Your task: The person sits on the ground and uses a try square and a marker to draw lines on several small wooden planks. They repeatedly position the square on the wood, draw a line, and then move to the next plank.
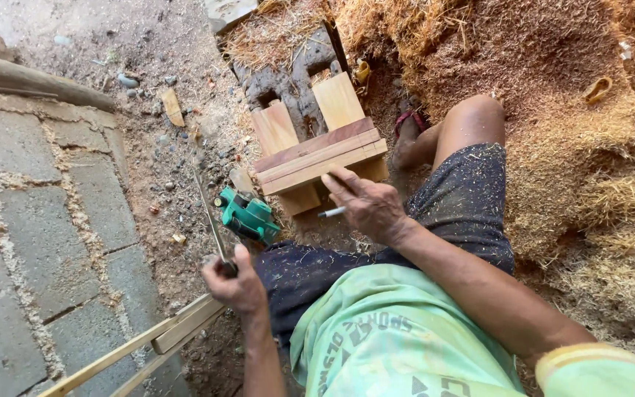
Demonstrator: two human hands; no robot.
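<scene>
Far left: grey paving blocks (45, 220) with sawdust in the joints, a round pole (31, 82) along their upper edge. At the bottom edge of the paving, a bundle of thin wooden slats (148, 342), running from lower left up to the right, ending just beside the left hand (238, 283). Left hand closed as a fist around the near end of a thin metal strip (211, 217), probably a ruler or a blade; long axis going up and slightly left, away from the body. Just right of this strip, on the dirt ground (170, 132), a green power tool (250, 217), near but not touching the fist. Further right, the small wooden frame (321, 156) of pale boards, with long axis rising to the right, resting on a dark block (292, 84). Right hand (367, 206) lying with fingertips on the near edge of the frame, a pencil (331, 212) held loosely under the fingers, point toward the left. Frame directly ahead of the right hand, much closer to it than to the left. Far right: a big heap of wood shavings (575, 110).
</scene>
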